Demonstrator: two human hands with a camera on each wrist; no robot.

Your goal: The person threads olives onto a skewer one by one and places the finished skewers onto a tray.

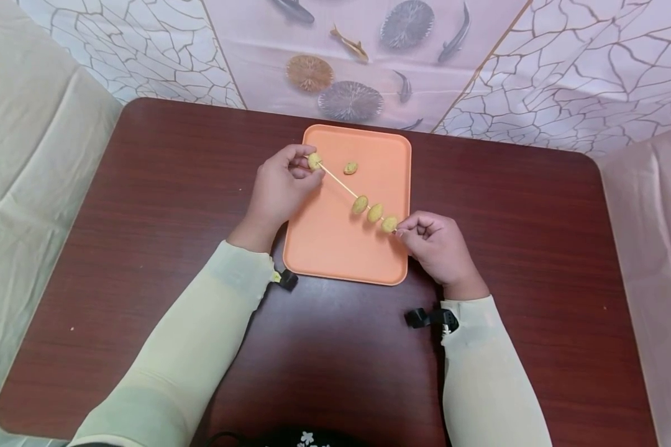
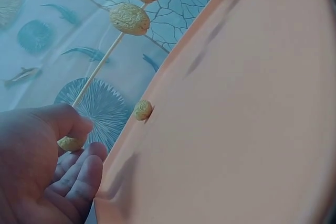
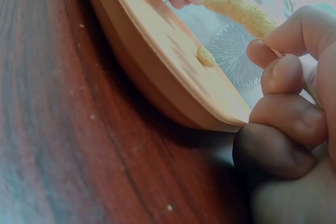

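Observation:
A thin wooden skewer (image 1: 337, 179) slants over the orange tray (image 1: 335, 259). Three wrinkled, yellow-green oval fruits (image 1: 374, 213) are threaded on it towards its right end. My left hand (image 1: 279, 189) pinches another such fruit (image 1: 314, 161) at the skewer's upper left end, over the tray's left rim; in the left wrist view the fingers partly hide this fruit (image 2: 70, 143). My right hand (image 1: 438, 248) grips the skewer's lower right end, right beside the last threaded fruit, its other fingers curled in. One loose fruit (image 1: 350, 168) lies on the tray below the skewer.
The tray rests on a dark red-brown wooden table (image 1: 537, 261) near its far edge. A patterned cloth (image 1: 363, 49) hangs behind the table, and pale fabric (image 1: 22, 155) covers both sides. Each wrist carries a small black camera (image 1: 287, 279).

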